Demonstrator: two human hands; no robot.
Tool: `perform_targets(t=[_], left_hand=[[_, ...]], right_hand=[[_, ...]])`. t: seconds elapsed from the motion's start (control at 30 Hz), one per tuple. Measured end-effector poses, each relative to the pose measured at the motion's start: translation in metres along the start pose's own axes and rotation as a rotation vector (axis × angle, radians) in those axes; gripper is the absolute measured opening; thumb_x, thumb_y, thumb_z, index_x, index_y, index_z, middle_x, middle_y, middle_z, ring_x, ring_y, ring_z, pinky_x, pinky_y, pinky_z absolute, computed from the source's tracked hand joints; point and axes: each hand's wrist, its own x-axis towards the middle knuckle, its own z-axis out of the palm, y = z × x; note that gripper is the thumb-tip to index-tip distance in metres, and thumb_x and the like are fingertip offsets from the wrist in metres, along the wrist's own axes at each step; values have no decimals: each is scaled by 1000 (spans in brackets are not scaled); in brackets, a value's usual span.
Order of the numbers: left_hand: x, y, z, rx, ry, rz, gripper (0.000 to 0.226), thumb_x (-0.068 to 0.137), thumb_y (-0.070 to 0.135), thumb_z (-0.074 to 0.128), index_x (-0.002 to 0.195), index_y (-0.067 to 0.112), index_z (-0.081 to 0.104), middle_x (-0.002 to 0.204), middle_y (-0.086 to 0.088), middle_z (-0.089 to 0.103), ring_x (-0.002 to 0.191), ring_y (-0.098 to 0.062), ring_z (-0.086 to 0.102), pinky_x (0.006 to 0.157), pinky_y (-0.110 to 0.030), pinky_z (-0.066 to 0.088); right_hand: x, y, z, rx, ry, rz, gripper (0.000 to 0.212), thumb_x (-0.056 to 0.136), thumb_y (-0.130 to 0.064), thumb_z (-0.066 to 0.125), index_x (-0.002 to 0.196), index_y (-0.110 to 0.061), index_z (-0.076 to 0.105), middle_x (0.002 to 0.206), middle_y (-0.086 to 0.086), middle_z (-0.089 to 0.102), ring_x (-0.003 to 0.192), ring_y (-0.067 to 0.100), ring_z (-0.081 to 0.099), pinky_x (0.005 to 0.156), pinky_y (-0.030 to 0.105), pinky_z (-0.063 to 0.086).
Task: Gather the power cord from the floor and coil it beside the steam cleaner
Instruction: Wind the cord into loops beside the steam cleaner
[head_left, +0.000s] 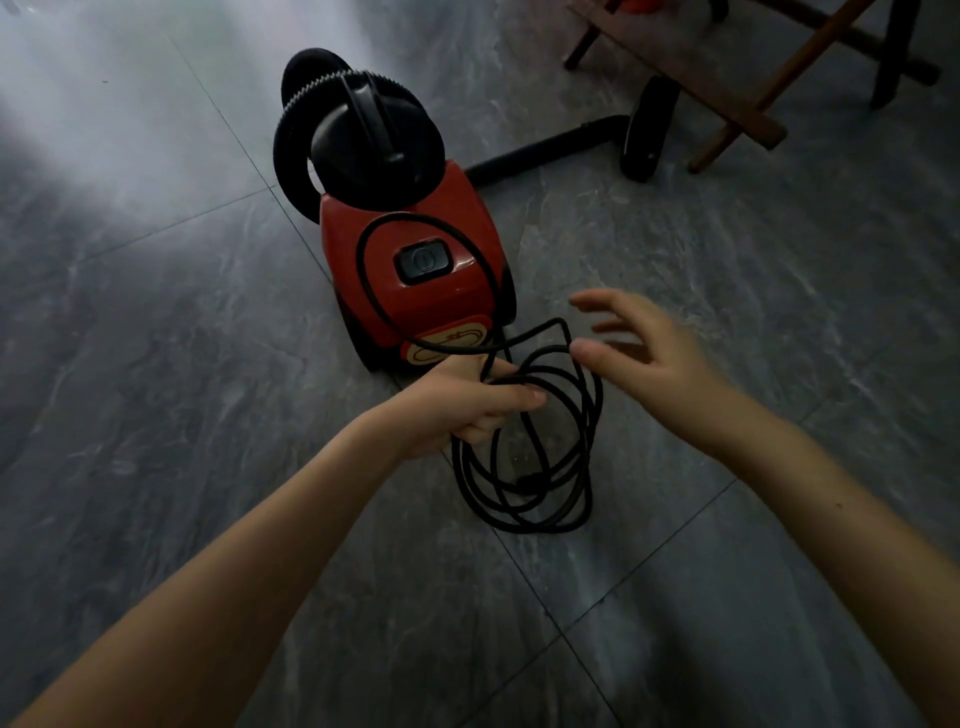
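Observation:
A red steam cleaner (415, 234) with a black handle and hose stands on the grey tiled floor at centre. Its black power cord (524, 514) hangs in several loops just in front of the cleaner. One more loop lies over the cleaner's red top. My left hand (467, 405) is shut on the top of the hanging loops. My right hand (644, 348) hovers to the right of the coil with fingers spread, its thumb close to the cord but holding nothing.
A black wand and floor head (644, 130) lie behind the cleaner at the right. Wooden furniture legs (753, 93) stand at the upper right. Grey floor tiles (156, 364) spread to the left and front.

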Motion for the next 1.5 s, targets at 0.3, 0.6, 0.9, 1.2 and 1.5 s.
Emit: perform_targets(t=[0.3, 0.6, 0.9, 1.2, 1.5], left_hand=[[1, 1, 8, 156, -115, 83, 9, 86, 17, 73, 83, 12, 66, 50, 8, 39, 39, -6, 33, 36, -18, 28], [-10, 0, -24, 92, 73, 59, 14, 87, 24, 73, 83, 10, 72, 54, 3, 38, 42, -9, 32, 37, -20, 26], [-14, -4, -38, 86, 184, 90, 11, 88, 23, 72, 95, 16, 76, 53, 5, 40, 42, -8, 31, 38, -21, 25], [-33, -16, -72, -10, 297, 84, 24, 79, 28, 74, 96, 12, 76, 50, 6, 35, 40, -7, 28, 35, -18, 24], [-17, 2, -38, 117, 226, 73, 10, 90, 20, 70, 97, 15, 74, 51, 5, 36, 42, -8, 29, 37, -21, 25]], right_hand=[[12, -13, 8, -293, -267, -161, 29, 91, -32, 63, 118, -23, 64, 101, -7, 70, 95, 1, 64, 83, 20, 50], [0, 33, -29, -156, 218, -169, 14, 98, -12, 54, 86, -8, 58, 68, 7, 52, 57, 15, 44, 52, 28, 39], [-14, 81, -43, -13, 593, 4, 21, 102, -15, 45, 82, -14, 53, 69, -4, 47, 57, 7, 47, 49, 14, 50], [-24, 133, -63, -33, 747, 273, 24, 102, -14, 43, 83, -6, 55, 68, 3, 45, 46, -1, 50, 41, 16, 51], [-2, 71, -27, -554, 382, -72, 52, 89, -9, 58, 139, -6, 44, 137, 19, 53, 125, 35, 50, 107, 41, 38]])
